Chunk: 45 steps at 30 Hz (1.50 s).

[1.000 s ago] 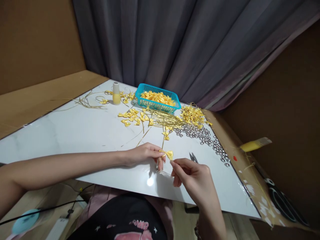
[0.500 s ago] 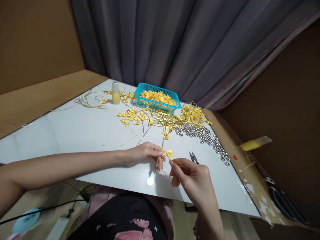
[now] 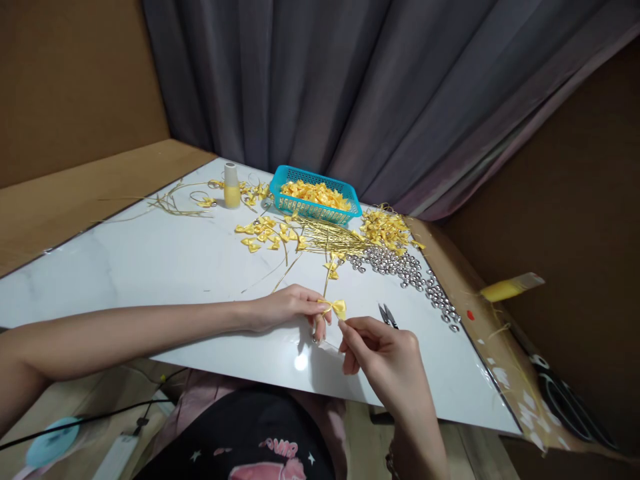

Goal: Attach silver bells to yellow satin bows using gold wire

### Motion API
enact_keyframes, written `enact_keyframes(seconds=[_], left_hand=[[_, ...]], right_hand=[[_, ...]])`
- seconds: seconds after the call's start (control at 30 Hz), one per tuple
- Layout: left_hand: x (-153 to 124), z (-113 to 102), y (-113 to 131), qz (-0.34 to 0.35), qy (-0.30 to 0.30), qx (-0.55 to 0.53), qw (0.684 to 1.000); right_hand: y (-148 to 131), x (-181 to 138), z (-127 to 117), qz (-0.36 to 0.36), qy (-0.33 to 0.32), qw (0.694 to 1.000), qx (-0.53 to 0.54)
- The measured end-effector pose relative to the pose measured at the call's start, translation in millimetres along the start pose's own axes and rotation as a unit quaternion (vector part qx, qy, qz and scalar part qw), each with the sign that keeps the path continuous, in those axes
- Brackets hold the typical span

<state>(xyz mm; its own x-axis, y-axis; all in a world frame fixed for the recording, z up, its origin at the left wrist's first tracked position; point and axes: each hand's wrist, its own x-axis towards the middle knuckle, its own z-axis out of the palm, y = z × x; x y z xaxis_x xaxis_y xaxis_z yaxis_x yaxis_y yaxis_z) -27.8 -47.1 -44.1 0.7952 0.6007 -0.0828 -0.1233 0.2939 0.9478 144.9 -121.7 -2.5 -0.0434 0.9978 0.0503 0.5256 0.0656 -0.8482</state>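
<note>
My left hand [image 3: 303, 307] is closed on a yellow satin ribbon bow [image 3: 339, 309], pinching it between thumb and fingers. A thin gold cord [image 3: 326, 285] runs up from that bow toward other bows on the table. My right hand [image 3: 373, 343] is closed too, its thumb and forefinger pinching at the lower right corner of the same bow. A small silvery piece [image 3: 315, 339] shows beneath my left fingertips. Small black thread snips [image 3: 389, 316] lie just beyond my right hand.
Behind the hands stands a turquoise basket [image 3: 316, 171] of yellow bows. Gold cords [image 3: 330, 237], loose bows [image 3: 263, 229], a bow pile [image 3: 385, 229] and silver bells or beads [image 3: 395, 263] lie around it. A bottle with yellow contents [image 3: 231, 190] is upright at left.
Almost nothing differs. Both hands keep the bow in the same place, with only a very slight shift of the fingers.
</note>
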Motion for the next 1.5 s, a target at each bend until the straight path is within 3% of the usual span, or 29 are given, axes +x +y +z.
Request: enact_keyframes(seconds=[0.43, 1.03, 1.27, 1.5], left_hand=[[-2, 2, -5, 0.023, 0.005, 0.083, 0.996], [-2, 3, -4, 0.022, 0.006, 0.095, 0.995], [-1, 1, -4, 0.020, -0.001, 0.079, 0.997], [-2, 2, 0, 0.031, 0.024, 0.167, 0.985]], right_hand=[[-5, 1, -2, 0.031, -0.019, 0.999, 0.003], [-4, 2, -2, 0.017, -0.020, 1.000, -0.005], [2, -4, 9, -0.081, 0.029, 0.992, -0.090], [5, -3, 20, -0.196, 0.094, 0.957, -0.191]])
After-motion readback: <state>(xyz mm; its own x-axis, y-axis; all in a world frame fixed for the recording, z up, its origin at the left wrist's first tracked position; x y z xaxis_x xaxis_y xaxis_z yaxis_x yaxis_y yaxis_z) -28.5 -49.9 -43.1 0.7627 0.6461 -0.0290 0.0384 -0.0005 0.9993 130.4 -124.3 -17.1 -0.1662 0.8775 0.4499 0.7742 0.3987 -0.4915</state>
